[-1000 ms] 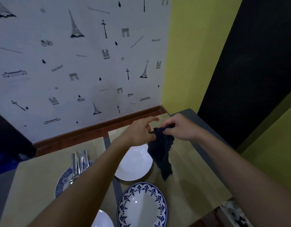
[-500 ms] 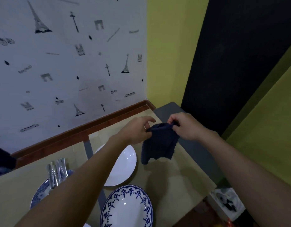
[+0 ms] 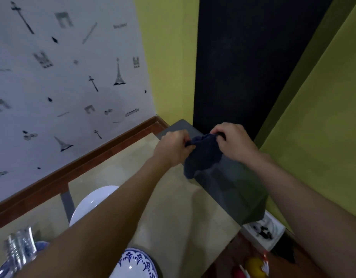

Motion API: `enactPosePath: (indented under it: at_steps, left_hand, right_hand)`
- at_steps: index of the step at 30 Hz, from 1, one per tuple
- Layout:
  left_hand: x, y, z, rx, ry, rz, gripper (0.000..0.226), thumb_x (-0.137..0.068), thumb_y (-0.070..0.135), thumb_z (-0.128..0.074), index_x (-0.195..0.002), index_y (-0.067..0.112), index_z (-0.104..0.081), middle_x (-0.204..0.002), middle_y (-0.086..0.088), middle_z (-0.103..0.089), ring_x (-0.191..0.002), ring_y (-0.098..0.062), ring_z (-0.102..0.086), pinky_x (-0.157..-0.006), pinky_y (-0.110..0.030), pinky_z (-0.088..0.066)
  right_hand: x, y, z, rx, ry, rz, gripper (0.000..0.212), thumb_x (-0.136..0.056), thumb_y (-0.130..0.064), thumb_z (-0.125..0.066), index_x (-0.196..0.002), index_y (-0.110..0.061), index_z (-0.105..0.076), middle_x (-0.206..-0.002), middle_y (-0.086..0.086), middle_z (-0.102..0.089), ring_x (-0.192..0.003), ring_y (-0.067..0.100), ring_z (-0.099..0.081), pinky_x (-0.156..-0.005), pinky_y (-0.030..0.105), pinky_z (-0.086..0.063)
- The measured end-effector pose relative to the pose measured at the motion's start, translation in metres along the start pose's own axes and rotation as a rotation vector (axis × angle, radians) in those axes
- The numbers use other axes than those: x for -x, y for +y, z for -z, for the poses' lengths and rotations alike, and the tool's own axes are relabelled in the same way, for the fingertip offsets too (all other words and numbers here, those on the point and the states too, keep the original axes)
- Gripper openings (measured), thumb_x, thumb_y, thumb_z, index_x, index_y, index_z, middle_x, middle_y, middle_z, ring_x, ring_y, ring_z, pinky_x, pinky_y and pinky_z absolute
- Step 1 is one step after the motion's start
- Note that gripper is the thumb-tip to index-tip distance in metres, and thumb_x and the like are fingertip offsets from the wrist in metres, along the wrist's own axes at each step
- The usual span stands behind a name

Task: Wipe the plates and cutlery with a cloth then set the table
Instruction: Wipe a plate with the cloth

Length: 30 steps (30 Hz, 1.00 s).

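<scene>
The dark blue cloth hangs between both hands; the left hand and right hand each pinch its upper edge above the tabletop.

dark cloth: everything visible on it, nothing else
The cloth is dark navy, soft, towel-like. The left hand pinches one end of its bunched top edge, the right hand the other. The rest hangs crumpled over the grey edge of the table; whether its tip touches there is unclear.
</scene>
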State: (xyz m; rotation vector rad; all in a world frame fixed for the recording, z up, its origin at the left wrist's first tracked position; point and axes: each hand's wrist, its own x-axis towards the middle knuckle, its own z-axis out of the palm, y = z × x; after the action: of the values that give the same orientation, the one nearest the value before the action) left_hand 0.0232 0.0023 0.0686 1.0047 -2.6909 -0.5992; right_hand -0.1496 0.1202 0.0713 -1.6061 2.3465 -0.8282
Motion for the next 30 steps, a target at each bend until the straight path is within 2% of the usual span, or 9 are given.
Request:
enactPosePath:
  at_steps: [4,11,14,16,18,21,23,26,30]
  left_hand:
    - [-0.019,0.02,-0.033,0.067,-0.044,-0.021,0.016,-0.09,0.032,-0.067,-0.091,0.018,-0.06,-0.088,-0.006,-0.066,-0.086,-0.03,-0.061,-0.073,-0.042,-0.053]
    - [-0.034,0.035,-0.098,0.048,-0.488,-0.081,0.02,-0.094,0.025,-0.062,-0.103,0.008,-0.063,-0.101,-0.009,-0.064,-0.093,-0.028,-0.059,-0.08,-0.038,-0.049]
    - [-0.041,0.032,-0.125,0.093,-0.546,-0.004,0.011,-0.093,0.018,-0.058,-0.094,0.008,-0.063,-0.097,-0.009,-0.07,-0.092,-0.028,-0.064,-0.082,-0.041,-0.053]
    - [-0.048,0.026,-0.144,0.124,-0.517,0.075,0.012,-0.091,0.016,-0.055,-0.086,0.008,-0.062,-0.091,-0.01,-0.071,-0.09,-0.03,-0.066,-0.081,-0.042,-0.054]
    - [-0.054,0.018,-0.161,0.117,-0.472,0.152,0.017,-0.093,0.018,-0.053,-0.093,0.006,-0.064,-0.096,-0.014,-0.071,-0.093,-0.034,-0.065,-0.08,-0.041,-0.054]
    - [-0.059,0.005,-0.184,0.045,-0.457,0.212,0.032,-0.096,0.025,-0.05,-0.124,0.012,-0.056,-0.123,-0.016,-0.062,-0.11,-0.039,-0.06,-0.091,-0.043,-0.051]
    - [-0.058,-0.003,-0.199,0.025,-0.493,0.192,0.051,-0.096,0.029,-0.053,-0.144,0.019,-0.039,-0.14,-0.012,-0.047,-0.122,-0.038,-0.054,-0.102,-0.048,-0.047]
    - [-0.052,-0.004,-0.216,-0.065,-0.538,0.078,0.065,-0.097,0.037,-0.055,-0.153,0.03,-0.023,-0.156,-0.004,-0.029,-0.137,-0.032,-0.042,-0.108,-0.048,-0.044]
    - [-0.042,-0.007,-0.237,-0.163,-0.593,0.037,0.071,-0.1,0.041,-0.051,-0.158,0.031,-0.012,-0.165,0.001,-0.01,-0.15,-0.025,-0.021,-0.113,-0.046,-0.04]
  right_hand:
    - [0.004,0.037,0.008,0.046,0.0,-0.048,0.022,-0.09,-0.005,-0.059,-0.095,-0.017,-0.077,-0.096,-0.001,-0.071,-0.089,0.018,-0.064,-0.082,0.031,-0.051]
    - [0.018,0.1,-0.005,0.051,-0.324,-0.258,0.022,-0.09,-0.013,-0.059,-0.081,-0.021,-0.078,-0.08,-0.004,-0.073,-0.077,0.016,-0.067,-0.071,0.034,-0.054]
    - [0.016,0.121,-0.023,0.055,-0.364,-0.324,0.021,-0.092,-0.013,-0.058,-0.08,-0.019,-0.075,-0.086,-0.001,-0.074,-0.084,0.02,-0.067,-0.073,0.031,-0.052]
    - [0.012,0.133,-0.037,0.047,-0.337,-0.349,0.019,-0.093,-0.012,-0.059,-0.09,-0.02,-0.076,-0.097,0.001,-0.076,-0.094,0.023,-0.068,-0.081,0.031,-0.052]
    - [0.005,0.144,-0.051,0.048,-0.291,-0.357,0.024,-0.095,-0.008,-0.058,-0.108,-0.017,-0.076,-0.11,0.005,-0.075,-0.104,0.026,-0.067,-0.09,0.034,-0.053]
    - [-0.001,0.159,-0.069,0.085,-0.312,-0.379,0.04,-0.096,-0.007,-0.058,-0.136,-0.014,-0.064,-0.133,0.014,-0.063,-0.121,0.032,-0.06,-0.105,0.036,-0.047]
    - [0.002,0.168,-0.081,0.101,-0.352,-0.395,0.044,-0.097,-0.009,-0.057,-0.141,-0.013,-0.059,-0.137,0.018,-0.057,-0.123,0.034,-0.058,-0.107,0.037,-0.045]
    - [0.017,0.176,-0.105,0.128,-0.439,-0.391,0.046,-0.099,-0.018,-0.058,-0.145,-0.014,-0.056,-0.146,0.017,-0.053,-0.132,0.032,-0.052,-0.111,0.033,-0.04]
    - [0.039,0.181,-0.144,0.182,-0.603,-0.386,0.066,-0.104,-0.035,-0.051,-0.163,-0.024,-0.022,-0.171,0.01,-0.008,-0.155,0.03,-0.016,-0.123,0.038,-0.025]
